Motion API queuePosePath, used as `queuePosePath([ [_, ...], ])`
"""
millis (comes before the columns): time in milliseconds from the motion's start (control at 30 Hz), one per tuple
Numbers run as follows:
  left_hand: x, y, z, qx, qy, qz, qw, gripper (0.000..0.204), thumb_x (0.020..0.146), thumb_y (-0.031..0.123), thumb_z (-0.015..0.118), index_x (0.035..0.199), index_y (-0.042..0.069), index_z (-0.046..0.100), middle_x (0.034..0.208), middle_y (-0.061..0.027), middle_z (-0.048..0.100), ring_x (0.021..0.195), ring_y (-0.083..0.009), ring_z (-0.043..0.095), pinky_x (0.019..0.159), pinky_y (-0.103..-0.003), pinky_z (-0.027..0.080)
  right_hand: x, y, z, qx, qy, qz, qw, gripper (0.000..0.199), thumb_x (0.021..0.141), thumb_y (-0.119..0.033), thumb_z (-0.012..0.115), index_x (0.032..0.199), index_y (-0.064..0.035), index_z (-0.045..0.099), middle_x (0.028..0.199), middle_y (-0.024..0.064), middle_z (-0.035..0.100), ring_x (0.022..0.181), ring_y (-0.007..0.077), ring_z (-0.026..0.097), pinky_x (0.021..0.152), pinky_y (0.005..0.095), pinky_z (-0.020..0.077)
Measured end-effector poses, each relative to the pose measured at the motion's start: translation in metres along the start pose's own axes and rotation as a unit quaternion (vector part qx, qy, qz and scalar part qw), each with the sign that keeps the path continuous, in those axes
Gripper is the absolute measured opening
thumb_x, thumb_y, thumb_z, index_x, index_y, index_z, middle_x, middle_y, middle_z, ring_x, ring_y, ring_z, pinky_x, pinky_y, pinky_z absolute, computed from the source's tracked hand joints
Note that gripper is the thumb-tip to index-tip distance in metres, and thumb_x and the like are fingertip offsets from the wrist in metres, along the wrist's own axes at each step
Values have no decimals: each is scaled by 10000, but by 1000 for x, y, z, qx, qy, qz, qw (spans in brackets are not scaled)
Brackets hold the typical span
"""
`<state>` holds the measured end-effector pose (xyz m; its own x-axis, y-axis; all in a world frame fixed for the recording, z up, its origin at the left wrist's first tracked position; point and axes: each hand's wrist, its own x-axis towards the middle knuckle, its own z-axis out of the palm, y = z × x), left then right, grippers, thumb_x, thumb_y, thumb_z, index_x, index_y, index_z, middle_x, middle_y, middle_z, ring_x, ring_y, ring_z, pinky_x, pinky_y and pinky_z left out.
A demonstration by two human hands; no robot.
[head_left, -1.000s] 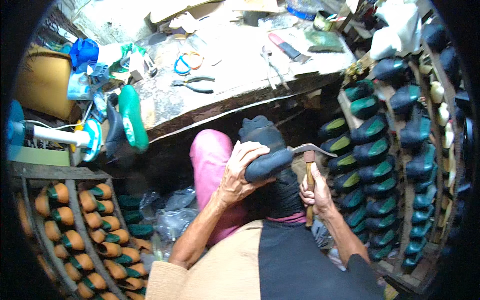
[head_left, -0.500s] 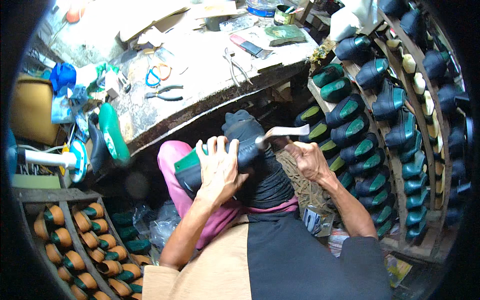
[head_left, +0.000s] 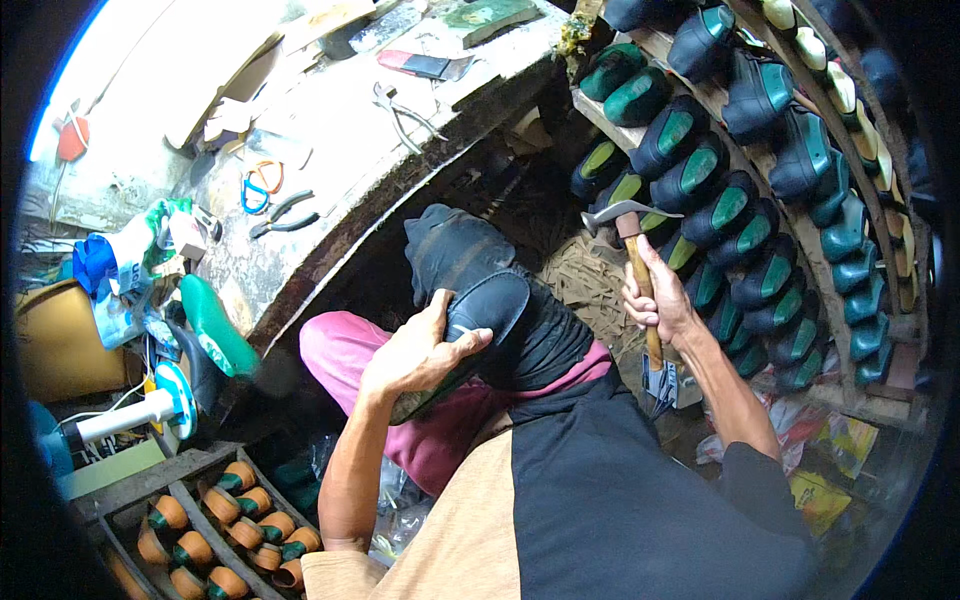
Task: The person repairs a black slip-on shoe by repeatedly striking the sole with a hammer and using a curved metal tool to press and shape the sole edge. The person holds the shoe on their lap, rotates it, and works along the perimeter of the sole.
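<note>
My right hand grips the wooden handle of a hammer, raised to the right of my lap with its curved metal head at the top. On my lap, over a dark cloth-wrapped support, lies a black shoe with its rounded end up. Closed around the shoe, my left hand has thumb and fingers pressed on its surface; its palm hides part of it. The hammer head is apart from the shoe.
The worktable ahead holds pliers, scissors, nippers and a red-handled blade. Racks of dark shoes on green lasts rise at right. Tan shoes fill a rack at lower left.
The hammer has moved from against the shoe up and to the right. The shoe has turned on my lap, and the green last that showed is now hidden. The view has shifted.
</note>
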<state>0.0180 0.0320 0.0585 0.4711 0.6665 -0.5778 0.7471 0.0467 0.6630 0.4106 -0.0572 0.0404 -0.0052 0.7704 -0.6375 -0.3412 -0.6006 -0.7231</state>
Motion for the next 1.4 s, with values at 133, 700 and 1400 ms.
queuePosePath([
  [133,5,-4,-3,-6,-11,33,999,1211,965,732,744,1677,-160,338,1554,-412,599,1460,-479,628,1212,-474,495,5,-7,40,-183,-55,9,981,764,1148,-737,475,763,-91,610,617,11,564,455,113,454,446,310,362],
  [700,-37,-25,29,-611,137,33,779,796,1133,523,690,1711,70,382,1545,-83,582,1438,-206,530,1260,-406,396,79,14,23,-250,172,-40,952,772,1084,-795,557,664,-151,479,552,-54,432,401,67,371,380,255,271],
  [1400,-27,-56,82,-733,141,148,649,974,1034,187,817,1796,54,226,1734,-122,464,1592,-247,454,1339,-408,338,106,35,70,-454,58,-147,877,583,1165,-481,597,846,5,637,725,146,652,648,246,638,619,433,483],
])
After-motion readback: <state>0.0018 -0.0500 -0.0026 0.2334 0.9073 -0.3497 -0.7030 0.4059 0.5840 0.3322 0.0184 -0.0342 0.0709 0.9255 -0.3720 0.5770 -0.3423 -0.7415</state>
